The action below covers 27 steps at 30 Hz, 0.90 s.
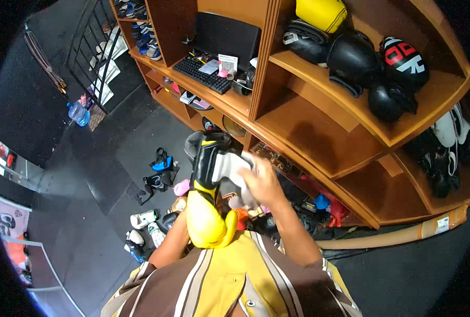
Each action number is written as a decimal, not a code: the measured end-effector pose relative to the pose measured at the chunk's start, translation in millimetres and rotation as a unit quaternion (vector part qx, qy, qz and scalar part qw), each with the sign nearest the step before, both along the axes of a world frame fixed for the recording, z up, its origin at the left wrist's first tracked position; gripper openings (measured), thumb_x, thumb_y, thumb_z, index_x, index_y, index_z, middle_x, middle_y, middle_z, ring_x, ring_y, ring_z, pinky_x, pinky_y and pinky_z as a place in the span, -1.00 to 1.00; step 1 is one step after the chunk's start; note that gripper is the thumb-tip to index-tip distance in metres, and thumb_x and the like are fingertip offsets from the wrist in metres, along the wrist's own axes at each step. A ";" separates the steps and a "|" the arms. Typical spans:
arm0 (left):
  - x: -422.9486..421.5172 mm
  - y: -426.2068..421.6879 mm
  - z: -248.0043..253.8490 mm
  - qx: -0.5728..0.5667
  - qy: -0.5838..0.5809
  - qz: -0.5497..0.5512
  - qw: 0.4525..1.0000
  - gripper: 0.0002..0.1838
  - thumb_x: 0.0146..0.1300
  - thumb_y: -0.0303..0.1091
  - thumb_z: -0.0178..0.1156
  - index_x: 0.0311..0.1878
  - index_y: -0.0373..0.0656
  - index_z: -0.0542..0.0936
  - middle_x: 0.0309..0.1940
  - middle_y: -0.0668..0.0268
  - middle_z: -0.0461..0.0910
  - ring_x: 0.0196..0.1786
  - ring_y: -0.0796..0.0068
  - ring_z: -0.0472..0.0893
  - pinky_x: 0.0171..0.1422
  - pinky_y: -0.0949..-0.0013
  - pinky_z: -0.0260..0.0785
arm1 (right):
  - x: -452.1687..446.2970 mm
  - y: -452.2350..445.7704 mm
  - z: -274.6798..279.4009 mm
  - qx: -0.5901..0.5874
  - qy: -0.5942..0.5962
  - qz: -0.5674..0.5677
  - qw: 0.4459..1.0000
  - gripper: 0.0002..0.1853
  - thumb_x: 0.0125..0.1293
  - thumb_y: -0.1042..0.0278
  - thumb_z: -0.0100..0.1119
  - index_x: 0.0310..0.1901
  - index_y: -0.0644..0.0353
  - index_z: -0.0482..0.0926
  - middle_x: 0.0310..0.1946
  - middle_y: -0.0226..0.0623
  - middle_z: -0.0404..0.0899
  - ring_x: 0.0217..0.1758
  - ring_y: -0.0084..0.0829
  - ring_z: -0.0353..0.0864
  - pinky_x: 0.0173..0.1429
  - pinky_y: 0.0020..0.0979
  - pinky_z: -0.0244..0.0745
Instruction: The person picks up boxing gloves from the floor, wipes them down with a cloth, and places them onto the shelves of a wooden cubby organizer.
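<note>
Glove (204, 219), yellow with a black cuff (205, 161), sits before the striped shirt (192, 282), hiding the left hand, whose grip I cannot tell; the right hand (262, 182) grasps a white strip (227, 168) at the cuff. Beyond are scattered gear (144, 218), wooden shelves (306, 124) and a black monitor (227, 42).

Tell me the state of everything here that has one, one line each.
Yellow-and-black padded boxing glove: raised off the floor.
White-and-grey strap-like piece: in the right hand; fastening unclear.
Black flat computer monitor: screen dark.
Blue plastic water jug: on the floor; fill unclear.
Brown wooden shelves: open-fronted.
Long brown cardboard tube: lying by the shelves.
</note>
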<state>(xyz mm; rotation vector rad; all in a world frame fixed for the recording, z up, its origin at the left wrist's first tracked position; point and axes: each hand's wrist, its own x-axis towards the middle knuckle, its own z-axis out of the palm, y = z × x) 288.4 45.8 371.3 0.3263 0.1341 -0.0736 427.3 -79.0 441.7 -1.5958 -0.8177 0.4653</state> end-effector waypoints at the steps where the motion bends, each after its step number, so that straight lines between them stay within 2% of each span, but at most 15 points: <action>1: 0.7 1.5 0.6 -0.002 -0.002 0.001 1.000 -0.47 0.29 0.14 0.02 -0.02 -0.20 0.40 -0.35 0.16 0.46 -0.36 0.24 0.43 -0.07 0.26 0.32 | -20.3 -7.6 26.1 0.042 0.221 0.072 0.972 -0.80 0.24 0.52 0.16 -0.12 0.39 0.58 -0.37 -0.37 0.60 -0.32 -0.63 0.59 -0.23 -0.54 0.48; 2: 1.6 0.2 -0.3 0.000 -0.001 0.002 1.000 -0.48 0.30 0.13 0.02 -0.03 -0.20 0.40 -0.35 0.16 0.46 -0.36 0.25 0.43 -0.07 0.26 0.32 | -31.3 -11.5 32.1 0.057 0.015 0.128 0.990 -0.85 0.26 0.50 0.16 -0.19 0.40 0.57 -0.41 -0.32 0.59 -0.41 -0.61 0.55 -0.34 -0.51 0.46; 3: 3.0 2.9 -1.9 -0.001 -0.003 0.003 1.000 -0.49 0.30 0.13 0.02 -0.03 -0.19 0.40 -0.35 0.16 0.45 -0.36 0.25 0.43 -0.07 0.26 0.32 | -46.0 -11.2 47.2 0.026 -0.074 0.150 0.986 -0.91 0.27 0.50 0.16 -0.30 0.36 0.54 -0.49 -0.33 0.52 -0.45 -0.61 0.48 -0.36 -0.47 0.41; 4: 3.9 2.3 -2.1 0.001 0.004 0.001 1.000 -0.49 0.30 0.12 0.02 -0.03 -0.19 0.40 -0.36 0.17 0.45 -0.37 0.26 0.43 -0.07 0.27 0.32 | -69.5 -2.2 45.8 0.116 0.034 0.151 0.981 -0.89 0.26 0.50 0.18 -0.37 0.33 0.47 -0.53 -0.30 0.42 -0.50 -0.60 0.39 -0.41 -0.41 0.33; 6: 8.0 3.1 -1.8 0.002 0.008 -0.002 1.000 -0.51 0.30 0.11 0.02 -0.04 -0.19 0.40 -0.36 0.18 0.45 -0.37 0.26 0.42 -0.07 0.27 0.32 | -80.0 16.1 37.3 0.155 -0.074 0.153 0.973 -0.80 0.26 0.43 0.27 -0.33 0.34 0.44 -0.47 -0.18 0.46 -0.48 -0.23 0.48 -0.37 -0.27 0.35; 8: 10.8 3.2 -1.8 0.002 0.009 -0.003 1.000 -0.52 0.30 0.10 0.02 -0.05 -0.18 0.40 -0.37 0.18 0.44 -0.37 0.27 0.42 -0.08 0.28 0.32 | -78.2 23.5 57.6 0.052 -0.084 0.128 0.987 -0.80 0.27 0.40 0.29 -0.22 0.33 0.51 -0.39 -0.15 0.55 -0.38 -0.08 0.57 -0.24 -0.27 0.47; 12: 9.2 2.0 -0.4 0.000 0.011 0.000 1.000 -0.55 0.31 0.07 0.02 -0.06 -0.17 0.40 -0.38 0.20 0.43 -0.38 0.28 0.41 -0.08 0.29 0.31 | -71.6 29.7 49.4 0.198 -0.094 0.170 0.961 -0.74 0.30 0.34 0.26 -0.07 0.34 0.60 -0.29 -0.13 0.65 -0.22 -0.09 0.69 -0.08 -0.32 0.60; 14: 9.3 2.0 -0.7 -0.003 0.010 0.003 1.000 -0.56 0.31 0.06 0.02 -0.07 -0.17 0.40 -0.39 0.21 0.43 -0.38 0.29 0.41 -0.08 0.30 0.31 | -64.8 28.5 42.7 0.285 -0.082 0.213 0.931 -0.80 0.35 0.32 0.22 -0.21 0.33 0.62 -0.39 -0.16 0.65 -0.29 -0.16 0.70 -0.15 -0.28 0.60; 15: 10.0 2.5 -0.5 -0.006 0.011 0.002 1.000 -0.57 0.31 0.06 0.02 -0.07 -0.16 0.40 -0.39 0.21 0.42 -0.38 0.29 0.40 -0.08 0.30 0.31 | -57.9 27.0 44.0 0.306 -0.135 0.147 0.931 -0.76 0.41 0.29 0.15 -0.32 0.29 0.62 -0.45 -0.17 0.64 -0.35 -0.23 0.69 -0.23 -0.31 0.59; 17: 13.0 2.0 -1.6 -0.008 0.008 0.005 1.000 -0.58 0.32 0.05 0.02 -0.07 -0.16 0.39 -0.40 0.22 0.42 -0.38 0.30 0.40 -0.08 0.31 0.31 | -37.1 34.7 54.0 0.328 -0.210 -0.034 0.920 -0.69 0.47 0.21 0.05 -0.35 0.26 0.56 -0.45 -0.18 0.63 -0.44 -0.28 0.61 -0.31 -0.35 0.51; 19: 16.3 1.4 -1.4 -0.009 0.007 0.006 1.000 -0.59 0.32 0.03 0.02 -0.08 -0.15 0.39 -0.40 0.23 0.41 -0.39 0.31 0.40 -0.09 0.32 0.30 | -8.9 51.8 65.6 0.286 -0.306 -0.155 0.895 -0.83 0.40 0.28 0.11 -0.30 0.18 0.55 -0.42 -0.22 0.54 -0.40 -0.24 0.59 -0.34 -0.28 0.47; 20: 17.3 -0.6 -1.4 -0.008 0.007 0.006 1.000 -0.60 0.32 0.03 0.02 -0.08 -0.15 0.39 -0.40 0.23 0.41 -0.39 0.31 0.39 -0.09 0.32 0.30 | 7.6 56.3 68.4 0.238 -0.363 -0.179 0.883 -0.91 0.34 0.36 0.14 -0.28 0.16 0.55 -0.41 -0.21 0.50 -0.34 -0.22 0.59 -0.34 -0.26 0.45; 22: 16.0 -6.3 -3.4 -0.005 0.007 0.010 1.000 -0.61 0.32 0.02 0.02 -0.09 -0.15 0.39 -0.41 0.24 0.40 -0.39 0.32 0.39 -0.09 0.33 0.30 | 22.4 68.8 70.0 0.193 -0.290 -0.233 0.908 -0.95 0.30 0.42 0.15 -0.25 0.17 0.53 -0.34 -0.17 0.48 -0.30 -0.17 0.59 -0.29 -0.22 0.48; 25: 13.1 -14.1 -7.4 -0.007 0.006 0.011 1.000 -0.63 0.33 0.00 0.02 -0.10 -0.14 0.39 -0.42 0.25 0.40 -0.40 0.33 0.38 -0.09 0.33 0.30 | 43.7 90.5 39.6 0.169 -0.321 -0.297 0.883 -0.85 0.37 0.40 0.10 -0.08 0.22 0.49 -0.24 -0.04 0.43 -0.23 -0.05 0.54 -0.18 -0.18 0.47; 27: 13.4 -14.9 -9.8 -0.012 0.007 0.015 1.000 -0.65 0.33 -0.01 0.02 -0.11 -0.13 0.39 -0.43 0.26 0.39 -0.40 0.33 0.38 -0.09 0.34 0.30 | 23.7 80.5 17.0 0.123 -0.283 -0.244 0.919 -0.68 0.37 0.31 0.04 0.09 0.22 0.39 -0.09 0.02 0.41 -0.08 -0.02 0.50 -0.02 -0.10 0.44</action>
